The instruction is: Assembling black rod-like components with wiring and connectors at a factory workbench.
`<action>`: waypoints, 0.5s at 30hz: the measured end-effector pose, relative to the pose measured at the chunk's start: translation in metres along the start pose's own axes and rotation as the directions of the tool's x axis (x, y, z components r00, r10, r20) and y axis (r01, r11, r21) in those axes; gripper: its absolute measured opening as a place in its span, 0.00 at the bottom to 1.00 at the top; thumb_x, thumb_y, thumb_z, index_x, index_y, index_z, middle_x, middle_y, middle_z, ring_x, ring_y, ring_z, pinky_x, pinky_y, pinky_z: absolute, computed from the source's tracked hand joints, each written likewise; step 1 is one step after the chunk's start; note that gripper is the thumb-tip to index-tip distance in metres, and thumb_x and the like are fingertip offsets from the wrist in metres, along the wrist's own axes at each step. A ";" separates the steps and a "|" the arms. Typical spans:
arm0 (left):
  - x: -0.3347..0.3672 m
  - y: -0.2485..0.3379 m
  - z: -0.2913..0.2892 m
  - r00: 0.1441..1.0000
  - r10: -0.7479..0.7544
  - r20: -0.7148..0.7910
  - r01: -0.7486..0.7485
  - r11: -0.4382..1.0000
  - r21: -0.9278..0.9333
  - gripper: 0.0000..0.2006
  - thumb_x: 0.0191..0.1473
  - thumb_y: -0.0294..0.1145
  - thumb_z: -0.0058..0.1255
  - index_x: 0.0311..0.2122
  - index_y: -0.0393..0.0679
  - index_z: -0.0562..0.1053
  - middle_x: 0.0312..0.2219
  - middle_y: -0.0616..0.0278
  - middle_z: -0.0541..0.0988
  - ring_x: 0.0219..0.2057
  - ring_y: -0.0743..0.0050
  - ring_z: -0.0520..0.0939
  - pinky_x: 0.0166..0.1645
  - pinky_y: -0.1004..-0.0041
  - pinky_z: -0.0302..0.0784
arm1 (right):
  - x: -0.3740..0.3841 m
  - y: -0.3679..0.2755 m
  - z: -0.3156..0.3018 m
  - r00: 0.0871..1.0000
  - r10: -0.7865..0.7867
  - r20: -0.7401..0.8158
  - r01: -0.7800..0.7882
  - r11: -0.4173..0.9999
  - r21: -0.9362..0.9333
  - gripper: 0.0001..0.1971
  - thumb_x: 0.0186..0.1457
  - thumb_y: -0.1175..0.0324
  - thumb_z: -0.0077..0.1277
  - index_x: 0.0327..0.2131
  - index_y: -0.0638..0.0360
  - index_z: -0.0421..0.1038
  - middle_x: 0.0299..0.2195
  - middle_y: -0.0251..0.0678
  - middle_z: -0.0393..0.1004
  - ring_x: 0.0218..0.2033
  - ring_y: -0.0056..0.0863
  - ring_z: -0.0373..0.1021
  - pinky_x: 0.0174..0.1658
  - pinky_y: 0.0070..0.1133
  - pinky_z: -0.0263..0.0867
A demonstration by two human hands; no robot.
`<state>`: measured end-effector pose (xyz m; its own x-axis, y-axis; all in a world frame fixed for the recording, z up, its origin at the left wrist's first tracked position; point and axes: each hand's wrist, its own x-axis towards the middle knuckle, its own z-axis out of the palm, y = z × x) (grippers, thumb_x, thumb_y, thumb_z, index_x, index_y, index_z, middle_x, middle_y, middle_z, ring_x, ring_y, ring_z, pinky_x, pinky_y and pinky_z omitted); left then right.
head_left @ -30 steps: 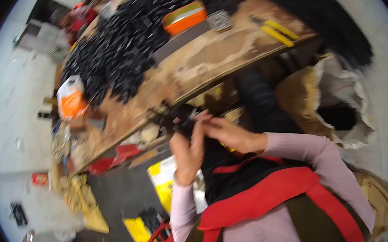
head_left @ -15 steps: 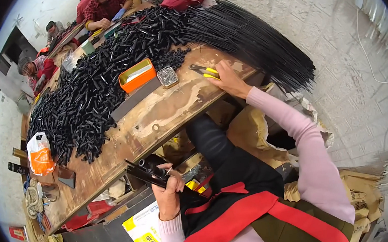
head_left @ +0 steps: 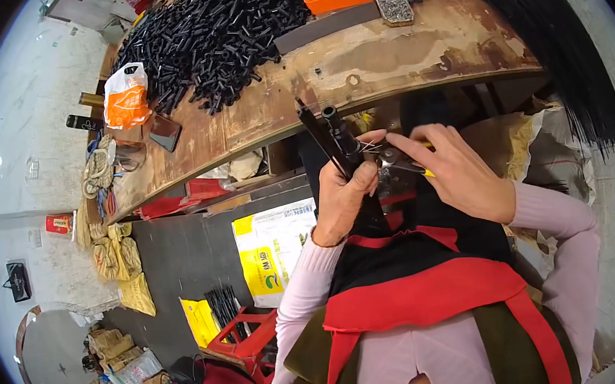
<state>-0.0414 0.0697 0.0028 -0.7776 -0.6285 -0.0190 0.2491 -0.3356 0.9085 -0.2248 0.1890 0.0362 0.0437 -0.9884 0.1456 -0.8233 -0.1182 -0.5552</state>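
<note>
In front of my lap, past the table's near edge, my left hand (head_left: 343,207) is closed around a black tube with rods (head_left: 345,139), held upright and slightly tilted. My right hand (head_left: 462,168) is shut on a pair of yellow-handled pliers (head_left: 428,173). The pliers' jaws are close to the tube's side, next to my left fingers. Thin shiny metal pieces, perhaps wire or pins, show at that spot; what the jaws grip is too small to tell.
A heap of black tubes (head_left: 231,31) covers the wooden table (head_left: 241,128). On it are an orange box (head_left: 340,2), a tin of small metal parts (head_left: 396,10), a grey strip (head_left: 328,28), a phone (head_left: 165,131) and a plastic bag (head_left: 125,99). Black rods (head_left: 537,25) hang over the right end.
My right hand has picked the pliers up off the table and brought them to the tube in my left hand. The view has turned downward and left.
</note>
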 end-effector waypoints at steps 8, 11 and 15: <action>-0.005 -0.001 -0.005 0.999 0.029 0.019 -0.030 0.999 0.034 0.28 0.57 0.43 0.57 0.57 0.37 0.67 0.21 0.75 0.66 0.21 0.88 0.64 0.26 0.82 0.59 | 0.016 -0.007 0.009 0.968 -0.132 -0.215 0.080 0.969 -0.233 0.34 0.45 0.83 0.49 0.59 0.55 0.61 0.43 0.44 0.64 0.44 0.42 0.63 0.47 0.32 0.61; -0.005 0.001 -0.007 0.999 0.019 0.037 -0.020 0.999 0.027 0.29 0.57 0.43 0.57 0.58 0.36 0.67 0.21 0.75 0.67 0.22 0.88 0.65 0.27 0.83 0.60 | 0.020 0.001 -0.003 0.974 -0.178 -0.141 0.129 0.945 -0.300 0.33 0.44 0.83 0.50 0.58 0.55 0.63 0.37 0.40 0.66 0.38 0.38 0.66 0.41 0.29 0.63; -0.006 0.010 -0.012 0.990 -0.039 0.132 0.027 0.995 0.095 0.29 0.56 0.43 0.58 0.57 0.37 0.67 0.22 0.76 0.68 0.23 0.89 0.65 0.28 0.84 0.60 | 0.026 -0.004 -0.042 0.968 -0.137 0.210 0.122 0.989 0.083 0.21 0.47 0.76 0.57 0.47 0.58 0.67 0.24 0.35 0.69 0.22 0.30 0.69 0.28 0.22 0.64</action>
<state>-0.0273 0.0621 0.0073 -0.8562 -0.5167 0.0008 0.1721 -0.2838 0.9433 -0.2436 0.1674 0.0767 0.2744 -0.9606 0.0449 -0.7619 -0.2456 -0.5993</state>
